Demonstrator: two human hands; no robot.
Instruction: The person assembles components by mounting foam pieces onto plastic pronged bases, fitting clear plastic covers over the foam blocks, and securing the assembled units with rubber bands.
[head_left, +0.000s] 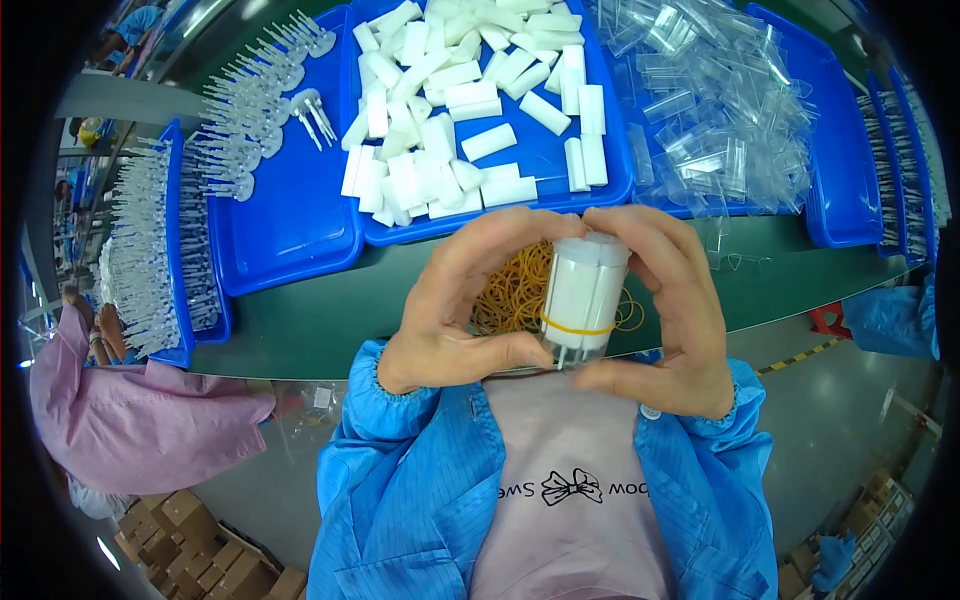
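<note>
Between my two hands, over the table's near edge, is a roughly cylindrical assembly (pixel 586 283) of white pieces with clear plastic at its top and bottom. A yellow rubber band (pixel 577 330) circles its lower part, and thin prongs show at the bottom. My left hand (pixel 440 325) curves round its left side, thumb near the bottom and fingertips at the top. My right hand (pixel 692 325) mirrors this on the right, also closed in on the assembly. Behind them lies a pile of yellow rubber bands (pixel 512 292) on the green table (pixel 300 320), partly hidden by my hands.
A blue tray (pixel 500 222) of white foam-like blocks stands ahead. Left of it, another blue tray (pixel 285 245) holds white pronged parts; clear plastic pieces (pixel 710 120) fill the right tray. Upright racks of parts flank both sides. A person in a pink sleeve (pixel 150 425) is at left.
</note>
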